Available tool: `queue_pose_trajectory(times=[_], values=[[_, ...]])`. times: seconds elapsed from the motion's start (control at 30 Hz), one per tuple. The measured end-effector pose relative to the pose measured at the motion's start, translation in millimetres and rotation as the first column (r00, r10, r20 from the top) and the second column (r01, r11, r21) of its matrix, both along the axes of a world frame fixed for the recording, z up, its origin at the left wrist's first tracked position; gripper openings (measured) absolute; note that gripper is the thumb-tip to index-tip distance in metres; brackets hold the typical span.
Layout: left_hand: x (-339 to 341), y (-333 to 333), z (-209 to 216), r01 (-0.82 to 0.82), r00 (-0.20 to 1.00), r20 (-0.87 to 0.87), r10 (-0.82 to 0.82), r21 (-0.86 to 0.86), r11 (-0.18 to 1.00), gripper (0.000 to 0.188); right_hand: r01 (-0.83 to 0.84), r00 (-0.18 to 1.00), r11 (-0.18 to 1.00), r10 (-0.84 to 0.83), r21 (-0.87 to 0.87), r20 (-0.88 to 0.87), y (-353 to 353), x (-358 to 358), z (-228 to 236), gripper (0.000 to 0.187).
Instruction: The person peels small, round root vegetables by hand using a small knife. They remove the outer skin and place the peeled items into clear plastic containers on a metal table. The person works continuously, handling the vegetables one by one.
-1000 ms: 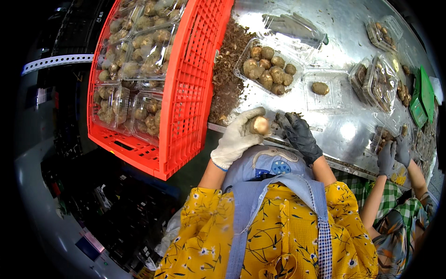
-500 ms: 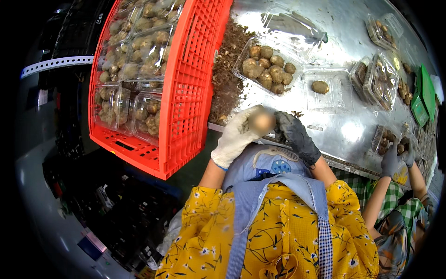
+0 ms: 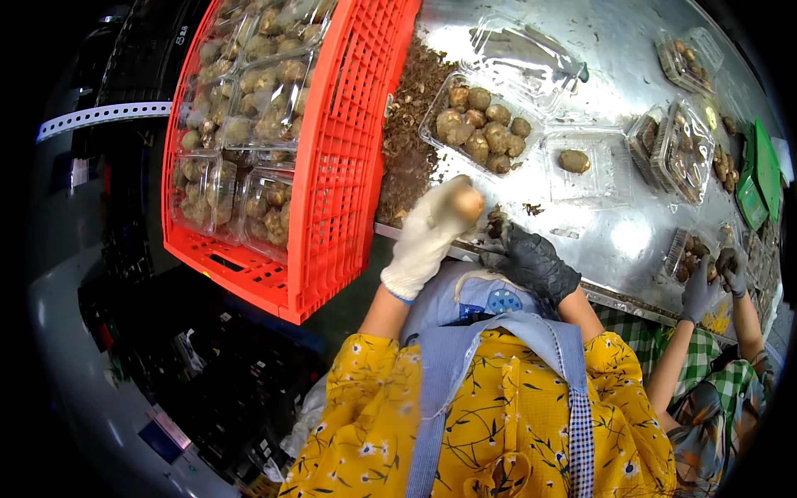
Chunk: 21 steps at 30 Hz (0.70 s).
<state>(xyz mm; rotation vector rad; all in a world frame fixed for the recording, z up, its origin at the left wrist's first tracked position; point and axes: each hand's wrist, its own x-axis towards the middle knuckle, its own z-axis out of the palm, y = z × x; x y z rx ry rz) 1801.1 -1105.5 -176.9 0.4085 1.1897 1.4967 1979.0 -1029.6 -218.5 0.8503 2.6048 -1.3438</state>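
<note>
Tuber (image 3: 471, 202), part-blurred, is being grasped by white-gloved L hand (image 3: 427, 236) nr front edge of metal table (image 3: 614, 241); blk-gloved R hand (image 3: 535, 264) is being held just beside; whether anything's being gripped there can't be told

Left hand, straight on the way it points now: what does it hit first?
The left hand, holding a tuber, would likely meet the near side of the clear plastic tray of tubers first; height is unclear, so it might pass over.

Roundish brown tuber (image 3: 467, 204), partly blurred, pale orange end facing right, in the white-gloved left hand (image 3: 425, 232)
</note>
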Motion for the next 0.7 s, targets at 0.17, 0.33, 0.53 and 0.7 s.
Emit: queue_pose_trajectory(times=[0.17, 0.33, 0.53, 0.7], values=[[44, 79, 29, 0.388, 0.711, -0.588, -0.385, -0.128, 0.913, 0.051, 0.089, 0.918, 0.996, -0.074, 0.02, -0.389, -7, 8, -30, 0.031], [69, 120, -8, 0.373, 0.448, -0.751, -0.485, -0.336, 0.865, 0.048, 0.014, 0.993, 1.0, -0.014, -0.005, -0.117, 6, 5, 1, 0.034], [28, 127, 1, -0.091, -0.053, -0.867, -0.496, -0.49, 0.867, 0.041, 0.062, 0.991, 0.998, -0.061, 0.002, -0.118, 14, 8, -1, 0.032], [18, 131, -9, -0.054, -0.14, -0.847, -0.514, -0.511, 0.858, 0.048, 0.046, 0.987, 0.999, -0.041, 0.028, -0.154, 14, 4, -8, 0.031]])
